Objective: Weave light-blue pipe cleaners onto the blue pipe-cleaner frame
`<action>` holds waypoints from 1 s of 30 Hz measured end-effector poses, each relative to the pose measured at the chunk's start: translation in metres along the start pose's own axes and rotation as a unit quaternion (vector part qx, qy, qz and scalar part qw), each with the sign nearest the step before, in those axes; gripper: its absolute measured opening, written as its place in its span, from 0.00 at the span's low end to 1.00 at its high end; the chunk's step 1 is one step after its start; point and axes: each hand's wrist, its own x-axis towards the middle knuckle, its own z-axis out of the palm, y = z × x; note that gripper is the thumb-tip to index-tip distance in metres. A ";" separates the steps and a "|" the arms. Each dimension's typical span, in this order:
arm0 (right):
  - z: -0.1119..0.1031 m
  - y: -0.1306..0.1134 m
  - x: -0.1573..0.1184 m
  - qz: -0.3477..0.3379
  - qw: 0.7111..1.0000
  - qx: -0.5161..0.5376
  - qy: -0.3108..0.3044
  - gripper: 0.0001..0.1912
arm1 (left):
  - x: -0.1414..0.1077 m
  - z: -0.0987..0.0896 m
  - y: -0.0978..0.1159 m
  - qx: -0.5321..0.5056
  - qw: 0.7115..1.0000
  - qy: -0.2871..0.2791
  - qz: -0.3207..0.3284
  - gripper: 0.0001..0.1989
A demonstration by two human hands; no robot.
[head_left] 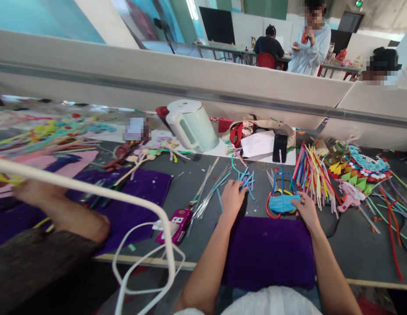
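Observation:
My left hand point(233, 197) is closed at a small bunch of short blue strips point(250, 180), its fingertips pressed on them. To the right, the fingers of my right hand point(306, 209) pinch the right end of a light blue piece point(282, 204) with blue stems rising above it. Red-handled scissors point(272, 213) lie partly under that piece. A purple cloth point(271, 251) is spread between my forearms at the table's front edge. Silvery strands point(206, 199) lie left of my left hand.
Colourful stems point(313, 175) lie right, beside a glass jar point(338, 151). A kettle point(197, 124), a phone point(280, 148) and a bag point(290, 131) stand or lie behind. A purple packet point(180, 223) and a white cable point(167, 218) are left, near another person's arm point(72, 214).

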 end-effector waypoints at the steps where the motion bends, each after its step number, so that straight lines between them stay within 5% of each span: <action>1: -0.001 0.001 0.000 -0.016 0.998 -0.056 0.008 0.24 | 0.001 0.002 0.001 0.017 1.000 -0.009 0.005 0.11; 6: -0.006 0.003 -0.001 -0.163 0.936 -0.291 0.110 0.20 | 0.007 0.010 -0.004 -0.011 1.000 0.006 0.005 0.09; 11: 0.003 -0.018 0.002 -0.266 0.907 -0.292 0.144 0.16 | 0.007 0.008 -0.009 -0.189 0.981 0.026 -0.020 0.08; 19: 0.051 -0.058 0.012 -0.394 0.887 -0.230 0.067 0.13 | -0.006 -0.013 0.031 -0.485 0.865 -0.085 -0.098 0.10; 25: 0.066 -0.055 0.027 -0.412 0.864 -0.289 0.036 0.13 | -0.013 -0.034 0.050 -0.526 0.828 -0.153 -0.118 0.12; 30: 0.075 -0.049 0.026 -0.345 0.909 -0.233 -0.023 0.09 | -0.005 -0.030 0.055 -0.607 0.772 -0.104 -0.158 0.13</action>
